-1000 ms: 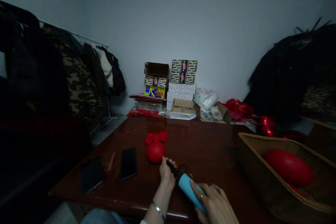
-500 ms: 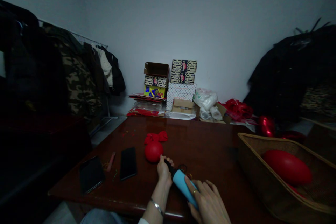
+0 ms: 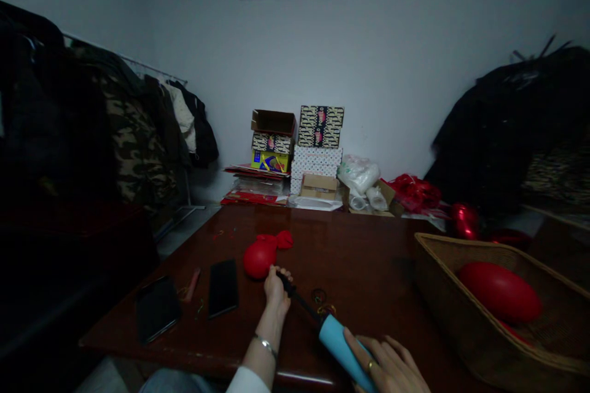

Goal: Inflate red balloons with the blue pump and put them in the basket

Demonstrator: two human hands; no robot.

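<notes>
A partly inflated red balloon (image 3: 259, 260) lies at the end of a blue balloon pump (image 3: 340, 342). My left hand (image 3: 276, 291) is closed around the pump's black front end, where the balloon's neck meets it; the neck is hidden by the fingers. Wrapped over the blue barrel is my right hand (image 3: 389, 365), low at the front edge of the table. A length of black rod shows between the two hands. Just behind the balloon lies a limp red piece (image 3: 284, 239), perhaps uninflated balloons. Several small bands (image 3: 326, 310) rest beside the rod.
Two dark phone-like slabs (image 3: 223, 288) (image 3: 158, 309) and a small reddish stick (image 3: 193, 284) lie left on the brown table (image 3: 354, 245). A wicker basket (image 3: 428, 276) at right holds a larger red balloon (image 3: 500, 293). Boxes (image 3: 316, 163) are stacked by the wall.
My right hand has drawn the blue barrel back toward the lower right, exposing more black rod. My left hand and the balloon have shifted slightly left, and the balloon looks a little tilted.
</notes>
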